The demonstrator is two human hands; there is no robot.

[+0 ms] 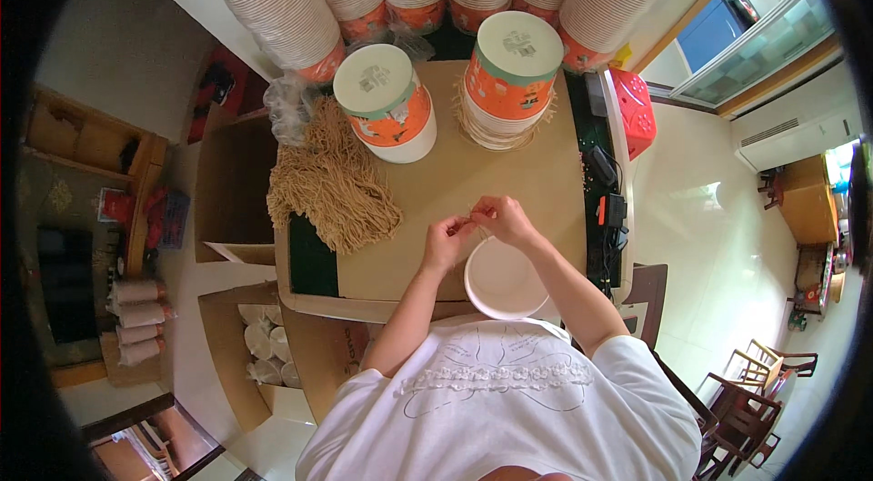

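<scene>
Close to my body, at the table's near edge, stands a white paper bucket (pixel 506 279) with its round mouth facing up. Just beyond its rim, my left hand (pixel 448 243) and my right hand (pixel 504 220) meet with fingertips pinched together. Between them is what looks like a thin tan cord, mostly covered by the fingers. A loose heap of tan cords (pixel 335 174) lies left of my hands. Farther back, an upside-down orange-and-green paper bucket stack (pixel 386 108) stands beside a taller stack (pixel 511 81), which has cords around its base.
Tall plastic-wrapped bucket stacks (pixel 284 13) line the table's back. A red plastic basket (pixel 631 114) and a black-and-orange charger (pixel 611 210) sit along the right side. Cardboard boxes (pixel 238 335) stand on the floor to the left, one with wrapped white items. Wooden chairs (pixel 741 399) are at right.
</scene>
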